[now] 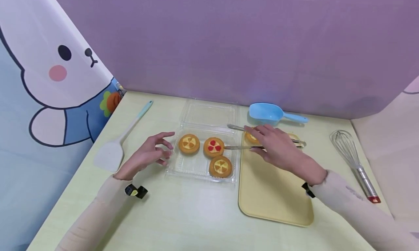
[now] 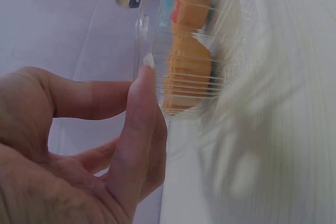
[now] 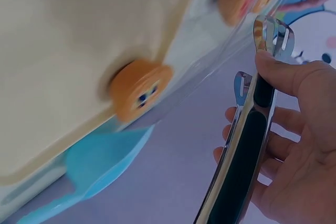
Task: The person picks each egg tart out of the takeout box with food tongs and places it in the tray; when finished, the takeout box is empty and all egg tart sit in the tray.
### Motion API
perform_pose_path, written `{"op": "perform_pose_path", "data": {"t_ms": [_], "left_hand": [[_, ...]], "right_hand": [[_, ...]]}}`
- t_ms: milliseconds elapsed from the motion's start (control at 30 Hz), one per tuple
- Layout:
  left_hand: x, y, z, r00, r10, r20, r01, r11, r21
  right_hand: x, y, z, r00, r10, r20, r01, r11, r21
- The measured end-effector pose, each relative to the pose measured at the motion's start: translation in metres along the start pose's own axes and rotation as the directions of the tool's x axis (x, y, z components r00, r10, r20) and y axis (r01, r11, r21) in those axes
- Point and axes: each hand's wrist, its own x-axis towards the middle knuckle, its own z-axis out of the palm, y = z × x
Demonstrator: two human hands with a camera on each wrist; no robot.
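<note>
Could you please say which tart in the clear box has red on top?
The middle tart, left to right in the head view; the other two tarts have no red.

Head view: bright, even, largely sharp; light appears to come from above, leaving a pale sheen on the near tabletop (image 1: 196, 214), small glints on the clear plastic box (image 1: 191, 167) and a soft shadow beside the left sleeve (image 1: 90, 211). Left wrist view: hazy, low in contrast, with diffuse grey shadows across a washed-out tabletop. Right wrist view: dimmer, violet-tinged; the nearest tart (image 3: 135, 92) is soft-edged, with shadow on the tray (image 3: 58, 66), and the tongs (image 3: 239, 166) carry bright reflections.
</note>
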Motion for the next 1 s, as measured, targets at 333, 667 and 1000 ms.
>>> {"op": "perform_pose_path", "data": {"t_ms": [333, 667, 1000], "left_hand": [[0.001, 0.0, 0.0, 1.0, 0.001, 0.0, -0.001, 1.0, 0.013], [0.001, 0.001, 0.002, 1.0, -0.003, -0.006, 0.003, 1.0, 0.007], [0.0, 0.0, 0.003, 1.0, -0.01, -0.017, 0.01, 1.0, 0.014]], "right_hand": [[0.034, -0.035, 0.017, 0.996, -0.073, 0.055, 0.073, 0.997, 0.008], [0.066, -0.063, 0.032, 0.98, -0.096, 0.177, 0.099, 0.995, -0.005], [0.091, -0.072, 0.046, 0.974, -0.099, 0.205, 0.101, 0.995, 0.0]]}}
